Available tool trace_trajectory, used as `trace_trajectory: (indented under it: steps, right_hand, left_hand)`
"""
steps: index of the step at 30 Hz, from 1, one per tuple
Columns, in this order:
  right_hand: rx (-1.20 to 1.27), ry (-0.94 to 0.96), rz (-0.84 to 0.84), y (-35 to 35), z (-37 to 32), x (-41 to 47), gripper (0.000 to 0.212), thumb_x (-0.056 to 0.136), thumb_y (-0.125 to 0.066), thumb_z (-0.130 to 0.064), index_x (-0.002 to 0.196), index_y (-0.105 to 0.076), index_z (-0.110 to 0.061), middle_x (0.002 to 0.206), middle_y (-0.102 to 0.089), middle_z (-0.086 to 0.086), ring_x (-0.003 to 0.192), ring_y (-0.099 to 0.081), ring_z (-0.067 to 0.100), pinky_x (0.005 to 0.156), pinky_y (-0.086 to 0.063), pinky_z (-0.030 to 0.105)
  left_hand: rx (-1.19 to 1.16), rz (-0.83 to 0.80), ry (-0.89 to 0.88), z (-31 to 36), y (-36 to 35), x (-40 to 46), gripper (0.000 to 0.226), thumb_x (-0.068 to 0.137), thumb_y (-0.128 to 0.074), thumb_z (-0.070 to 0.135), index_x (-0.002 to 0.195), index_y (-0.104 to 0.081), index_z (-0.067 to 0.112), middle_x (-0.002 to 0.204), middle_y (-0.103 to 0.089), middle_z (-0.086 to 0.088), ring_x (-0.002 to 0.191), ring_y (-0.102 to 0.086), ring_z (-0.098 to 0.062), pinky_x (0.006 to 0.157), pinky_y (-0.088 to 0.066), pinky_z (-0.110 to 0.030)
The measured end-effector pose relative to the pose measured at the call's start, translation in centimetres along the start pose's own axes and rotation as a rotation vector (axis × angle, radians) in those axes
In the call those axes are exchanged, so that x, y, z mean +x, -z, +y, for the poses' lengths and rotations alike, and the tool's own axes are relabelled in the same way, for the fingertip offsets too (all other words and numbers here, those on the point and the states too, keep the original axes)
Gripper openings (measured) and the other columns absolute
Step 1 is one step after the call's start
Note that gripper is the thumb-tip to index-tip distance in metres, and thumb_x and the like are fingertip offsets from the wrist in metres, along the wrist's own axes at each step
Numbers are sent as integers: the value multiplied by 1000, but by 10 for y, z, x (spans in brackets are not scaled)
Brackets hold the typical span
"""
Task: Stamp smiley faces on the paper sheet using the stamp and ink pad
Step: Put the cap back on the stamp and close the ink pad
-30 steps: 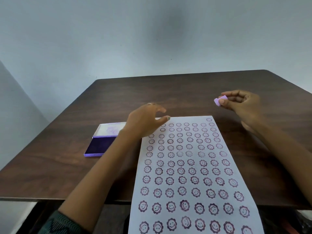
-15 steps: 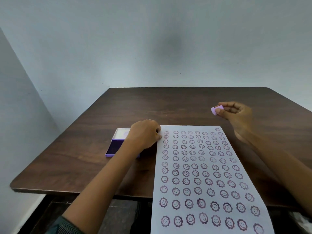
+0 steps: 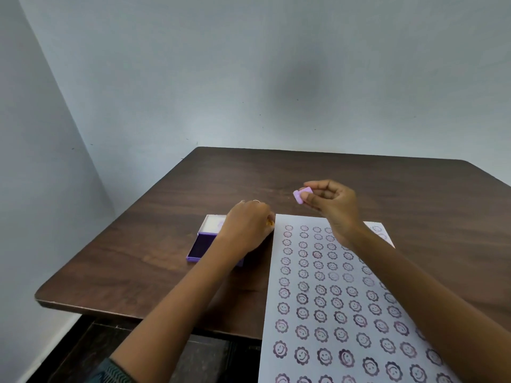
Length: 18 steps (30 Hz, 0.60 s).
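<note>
Dark wooden table (image 3: 373, 186) against pale blue-grey walls (image 3: 249, 78); floor (image 3: 207, 360) below seems dark tile

A: Views logged? One only, head-worn, wide-angle. It looks forward and down from above the near edge of the table (image 3: 154, 261), close enough that both forearms enter from the bottom of frame.

B: Facing? Toward the far wall (image 3: 249, 78); the left wall slants in at the frame's left. The paper sheet (image 3: 331, 299) runs off the near bottom edge, right of centre.

A: Overlap between views? Not applicable, single camera. Straight edges bow toward the frame borders.
</note>
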State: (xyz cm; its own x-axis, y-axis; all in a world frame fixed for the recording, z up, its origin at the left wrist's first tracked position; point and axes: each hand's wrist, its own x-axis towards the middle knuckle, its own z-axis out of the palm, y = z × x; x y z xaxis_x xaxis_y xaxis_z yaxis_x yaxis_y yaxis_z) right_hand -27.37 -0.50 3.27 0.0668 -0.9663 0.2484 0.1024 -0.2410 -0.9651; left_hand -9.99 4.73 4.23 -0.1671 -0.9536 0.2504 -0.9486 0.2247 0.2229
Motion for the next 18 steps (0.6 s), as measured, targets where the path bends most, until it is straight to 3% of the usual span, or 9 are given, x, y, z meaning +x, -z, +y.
trace_trajectory:
  steps: [3, 6, 10, 13, 18]
  right_hand:
    - [39, -26, 5, 2, 5, 1, 24, 72, -74, -5, 94, -67, -11, 95, -73, 11, 86, -72, 20, 75, -59, 26]
    - [161, -81, 42, 10, 6, 3, 23, 73, -72, -4, 94, -66, -7, 94, -72, 14, 88, -71, 24, 78, -59, 29]
    - [311, -121, 71, 20, 3, 8, 19, 75, -68, -1, 94, -65, -1, 92, -70, 16, 83, -71, 21, 74, -59, 26]
    - [380, -134, 100, 25, 1, 11, 14, 78, -65, -1, 92, -65, -3, 89, -71, 13, 80, -71, 18, 72, -59, 26]
    - [392, -138, 122, 27, 2, 12, 17, 79, -65, -4, 95, -65, -1, 91, -71, 12, 82, -70, 20, 77, -59, 28]
  left_hand:
    - [-305, 127, 79, 4, -4, 10, 22, 89, -60, 24, 103, -71, 11, 101, -70, -7, 83, -62, -15, 74, -45, -22]
    - [-685, 268, 185, 13, -7, 29, 26, 85, -66, 23, 108, -70, 11, 106, -72, -4, 88, -66, -11, 81, -52, -23]
    - [-1238, 197, 329, 30, -7, 56, 27, 84, -68, 19, 110, -68, 11, 106, -71, -7, 94, -69, -15, 82, -54, -23]
    - [-1438, 129, 378, 41, -16, 65, 26, 85, -66, 15, 111, -66, 11, 107, -70, -8, 97, -68, -17, 84, -54, -24]
    - [-1530, 72, 388, 43, -38, 60, 26, 83, -69, 14, 109, -68, 13, 107, -71, -6, 98, -68, -14, 87, -53, -24]
